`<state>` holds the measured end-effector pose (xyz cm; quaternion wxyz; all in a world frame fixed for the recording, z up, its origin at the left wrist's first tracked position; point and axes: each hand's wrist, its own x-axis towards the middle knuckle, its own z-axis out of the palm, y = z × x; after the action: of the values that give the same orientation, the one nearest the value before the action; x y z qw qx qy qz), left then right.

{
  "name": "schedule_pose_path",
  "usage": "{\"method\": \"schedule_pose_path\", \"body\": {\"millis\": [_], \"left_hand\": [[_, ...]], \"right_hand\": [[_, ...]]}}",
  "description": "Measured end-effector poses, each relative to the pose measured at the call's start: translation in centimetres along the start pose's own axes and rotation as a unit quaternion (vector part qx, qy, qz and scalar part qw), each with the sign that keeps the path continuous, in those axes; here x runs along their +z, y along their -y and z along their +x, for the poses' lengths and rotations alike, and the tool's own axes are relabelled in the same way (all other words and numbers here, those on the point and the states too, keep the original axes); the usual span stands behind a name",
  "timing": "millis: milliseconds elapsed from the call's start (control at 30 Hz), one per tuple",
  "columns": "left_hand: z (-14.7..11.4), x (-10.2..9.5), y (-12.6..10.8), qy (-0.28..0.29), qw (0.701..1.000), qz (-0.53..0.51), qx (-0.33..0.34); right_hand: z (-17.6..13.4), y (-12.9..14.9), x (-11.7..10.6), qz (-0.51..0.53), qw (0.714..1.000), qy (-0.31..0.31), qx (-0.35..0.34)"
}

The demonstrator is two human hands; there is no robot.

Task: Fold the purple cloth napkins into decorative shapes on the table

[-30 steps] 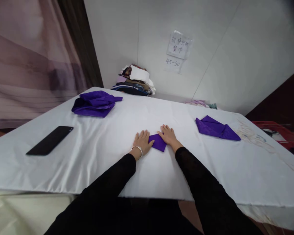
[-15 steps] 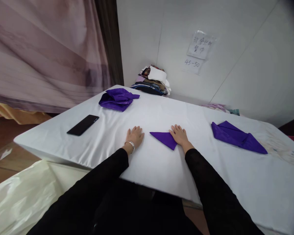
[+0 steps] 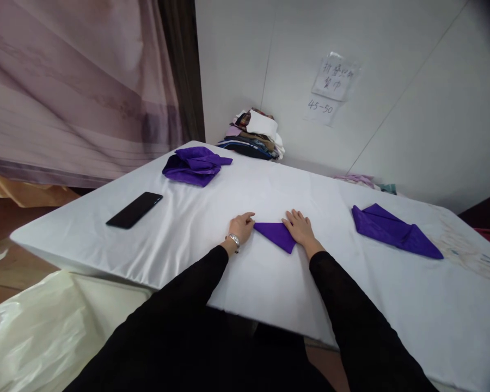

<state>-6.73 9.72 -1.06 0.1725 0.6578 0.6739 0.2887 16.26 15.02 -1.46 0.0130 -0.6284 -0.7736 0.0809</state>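
A purple cloth napkin (image 3: 275, 234), folded into a small triangle, lies flat on the white-covered table (image 3: 265, 283) in front of me. At its left tip, my left hand (image 3: 242, 226) is closed, thumb and fingers pinching the pointed corner. My right hand (image 3: 299, 227) rests flat on the napkin's right end with its fingers stretched out, hiding that part of the cloth. A silver bracelet (image 3: 233, 238) circles my left wrist.
A loosely bunched purple cloth (image 3: 196, 166) lies at the back left, with a black phone (image 3: 134, 210) nearer me. On the right is another folded purple cloth (image 3: 394, 231). Stacked clothes (image 3: 255, 135) stand by the wall, below a paper sign (image 3: 332, 79).
My left hand has moved right from the bare tablecloth to the napkin's left tip, and its spread fingers have closed there. My right hand stays on the napkin.
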Motion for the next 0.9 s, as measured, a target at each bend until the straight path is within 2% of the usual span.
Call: {"method": "schedule_pose_path", "body": {"millis": [367, 533, 667, 767, 833, 900], "left_hand": [[-0.1, -0.4, 0.0, 0.02, 0.994, 0.09, 0.053], [-0.2, -0.9, -0.2, -0.004, 0.991, 0.12, 0.059], [-0.2, 0.2, -2.6, -0.017, 0.984, 0.09, 0.151], [-0.2, 2.0, -4.5, 0.046, 0.97, 0.105, 0.213], [-0.2, 3.3, -4.9, 0.099, 0.961, 0.141, 0.217], [-0.2, 4.2, -4.7, 0.126, 0.954, 0.175, 0.209]], "right_hand": [[0.0, 0.0, 0.0, 0.011, 1.0, -0.008, -0.001], [-0.1, 0.1, -0.1, 0.005, 1.0, 0.003, 0.004], [-0.1, 0.2, -0.2, 0.01, 1.0, -0.004, 0.0], [-0.1, 0.3, -0.3, 0.011, 1.0, -0.008, -0.002], [-0.2, 0.4, -0.4, 0.012, 1.0, -0.012, -0.005], [-0.2, 0.5, -0.6, 0.014, 1.0, -0.012, -0.007]]}}
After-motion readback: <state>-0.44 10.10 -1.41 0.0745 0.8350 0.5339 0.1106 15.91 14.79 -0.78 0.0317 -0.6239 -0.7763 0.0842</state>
